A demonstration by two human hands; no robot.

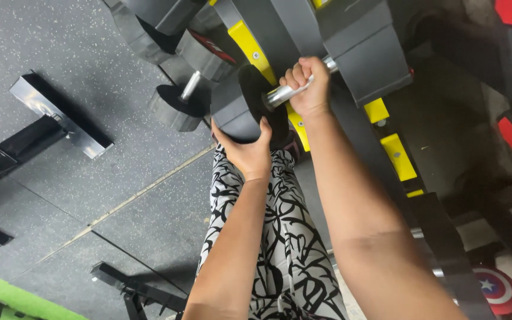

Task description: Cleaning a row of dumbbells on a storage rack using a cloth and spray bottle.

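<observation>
At upper centre, the right hand (309, 86) is closed around the chrome handle of a grey dumbbell (360, 50), apparently resting on the yellow-marked rack (395, 154); the left hand (247, 151) cups its lower head, fingers spread.

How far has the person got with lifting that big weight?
Done: the right hand is shut around the dumbbell by its silver handle, and the left hand is cupped under its near grey head. In hand: the dumbbell sits at the rack edge, over the patterned leggings. Left: whether it is fully off the rack cannot be told.
</observation>
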